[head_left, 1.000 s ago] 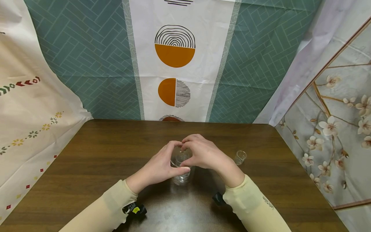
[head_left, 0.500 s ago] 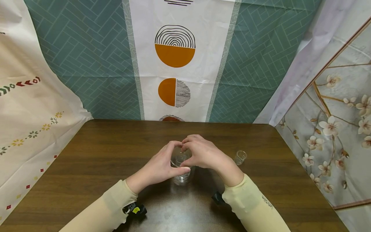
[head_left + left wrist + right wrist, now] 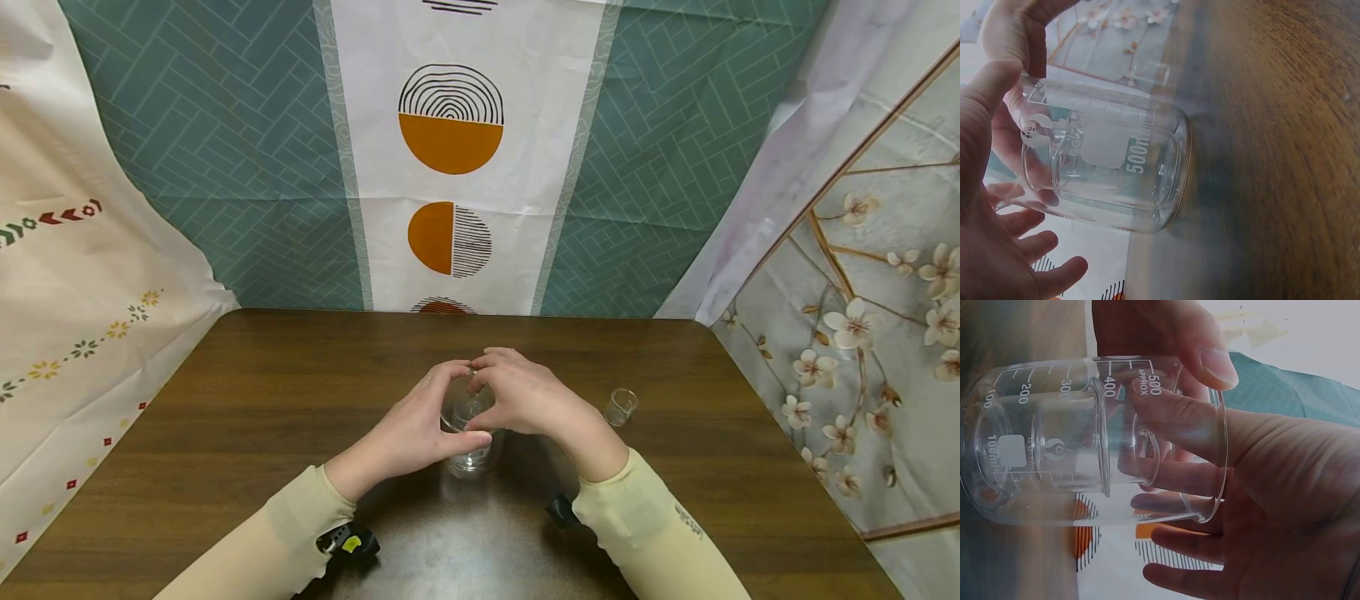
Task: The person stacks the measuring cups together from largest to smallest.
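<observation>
A large clear glass beaker [image 3: 468,463] marked 500 ml stands upright on the table in front of me. My left hand [image 3: 412,427] holds it near the rim from the left, thumb on the near side and fingers on the far side. Inside it sits a smaller beaker [image 3: 1063,447], its rim well below the large one's. My right hand [image 3: 534,398] reaches in over the large rim. Its thumb and fingers pinch a still smaller glass beaker [image 3: 1143,442] inside the nest; glass reflections blur exactly where they touch.
A tiny glass beaker [image 3: 621,407] stands apart on the brown wooden table [image 3: 315,367], right of my right hand. Patterned cloths hang behind the table [image 3: 270,167] and along both sides. A black wrist camera [image 3: 358,542] is strapped under the left sleeve.
Both hands stay almost still at the large beaker. My right wrist has shifted very slightly left.
</observation>
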Available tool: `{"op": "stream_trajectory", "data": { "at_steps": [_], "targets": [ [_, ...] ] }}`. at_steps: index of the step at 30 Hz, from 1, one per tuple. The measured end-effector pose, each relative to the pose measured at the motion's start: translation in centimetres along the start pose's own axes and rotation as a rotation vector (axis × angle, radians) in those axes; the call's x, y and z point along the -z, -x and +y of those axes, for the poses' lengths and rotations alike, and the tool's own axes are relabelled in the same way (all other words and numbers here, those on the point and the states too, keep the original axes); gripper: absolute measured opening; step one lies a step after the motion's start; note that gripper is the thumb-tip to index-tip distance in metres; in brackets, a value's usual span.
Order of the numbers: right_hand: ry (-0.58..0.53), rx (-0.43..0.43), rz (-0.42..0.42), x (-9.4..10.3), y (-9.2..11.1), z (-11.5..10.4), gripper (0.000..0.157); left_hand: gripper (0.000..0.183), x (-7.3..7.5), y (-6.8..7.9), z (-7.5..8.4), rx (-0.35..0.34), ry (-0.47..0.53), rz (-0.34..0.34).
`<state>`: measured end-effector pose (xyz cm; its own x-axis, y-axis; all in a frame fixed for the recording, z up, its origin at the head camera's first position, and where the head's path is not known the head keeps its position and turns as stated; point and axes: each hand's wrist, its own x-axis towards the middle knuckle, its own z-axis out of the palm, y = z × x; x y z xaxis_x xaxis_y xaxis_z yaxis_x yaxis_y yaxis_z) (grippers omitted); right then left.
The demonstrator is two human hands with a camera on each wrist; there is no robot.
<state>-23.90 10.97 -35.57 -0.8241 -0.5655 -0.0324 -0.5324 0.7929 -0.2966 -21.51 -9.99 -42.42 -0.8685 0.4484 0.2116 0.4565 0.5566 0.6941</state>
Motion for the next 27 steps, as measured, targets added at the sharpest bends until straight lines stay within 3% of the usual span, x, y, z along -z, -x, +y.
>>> {"op": "stream_trajectory", "data": {
  "at_steps": [18,27],
  "targets": [
    [-0.002,-0.013,-0.015,-0.19,-0.22,-0.01,0.041,0.089,-0.19,-0.20,-0.29,-0.027,-0.008,0.017],
    [-0.015,-0.020,-0.043,-0.02,-0.38,-0.02,0.039,0.093,-0.13,-0.11,-0.18,-0.006,0.008,0.010]
  ]
}}
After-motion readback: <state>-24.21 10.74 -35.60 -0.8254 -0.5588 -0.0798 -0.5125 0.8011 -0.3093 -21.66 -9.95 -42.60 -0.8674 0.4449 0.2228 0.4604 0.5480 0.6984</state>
